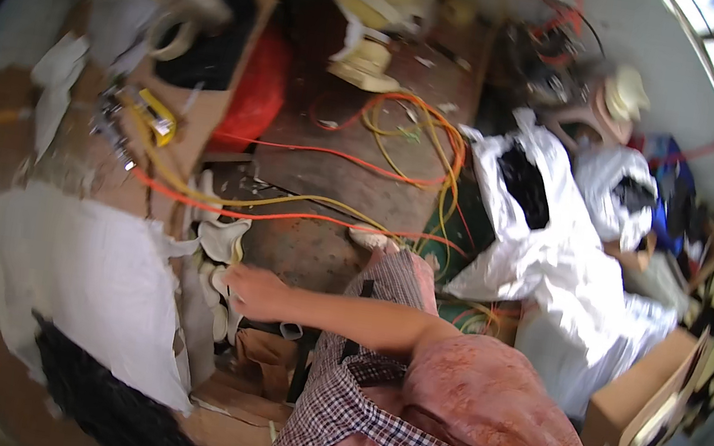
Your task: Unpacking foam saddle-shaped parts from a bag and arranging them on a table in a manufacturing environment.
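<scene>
My right hand (254, 293) reaches across to the left, over a small heap of white curved pieces (221, 239) beside the cardboard-covered table. Its fingers are curled and a little blurred, down among the pieces. What they hold, if anything, is hidden. The nearest pieces are smooth, shell-like and off-white, and several lie pressed together just left of and below the fingers. A large white sheet (83, 285) lies on the table next to the heap. My left hand does not show.
On the table lie a yellow utility knife (156, 116), a metal air-tool fitting (117, 134) and a tape roll (171, 39). Orange and yellow hoses (321, 219) cross the floor. White sacks (546, 240) and an open cardboard box (637, 404) stand right. A black stringy bundle (113, 399) hangs lower left.
</scene>
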### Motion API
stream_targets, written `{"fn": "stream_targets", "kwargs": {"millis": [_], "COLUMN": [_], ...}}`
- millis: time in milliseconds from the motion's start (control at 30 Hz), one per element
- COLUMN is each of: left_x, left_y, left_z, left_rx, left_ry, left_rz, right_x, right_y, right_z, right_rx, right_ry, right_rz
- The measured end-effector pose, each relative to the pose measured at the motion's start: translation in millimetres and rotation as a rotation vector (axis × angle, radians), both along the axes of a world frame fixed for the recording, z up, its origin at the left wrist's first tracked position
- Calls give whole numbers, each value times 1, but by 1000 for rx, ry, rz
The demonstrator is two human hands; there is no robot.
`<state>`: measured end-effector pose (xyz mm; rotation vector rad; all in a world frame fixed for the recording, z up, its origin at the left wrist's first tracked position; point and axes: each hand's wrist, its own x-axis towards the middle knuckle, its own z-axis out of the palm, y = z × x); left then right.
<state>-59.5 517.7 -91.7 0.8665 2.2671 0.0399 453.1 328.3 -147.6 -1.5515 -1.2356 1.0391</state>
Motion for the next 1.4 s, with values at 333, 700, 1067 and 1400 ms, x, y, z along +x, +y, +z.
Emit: {"fn": "stream_targets", "kwargs": {"millis": [333, 700, 1067, 1400], "left_x": [10, 386, 110, 69], "left_y": [-214, -178, -288, -554], "left_z": [-70, 36, 72, 2], "left_rx": [-287, 255, 882, 478], "left_ry": [-15, -411, -34, 502], "left_rz": [-313, -736, 302, 423], "right_x": [-22, -202, -56, -76], "right_y": [-125, -51, -79, 89], "right_z": [-52, -66, -85, -12], "right_rx": [-380, 66, -1102, -1020], "right_ry": [50, 703, 1264, -657], "right_rz": [263, 831, 258, 1177]}}
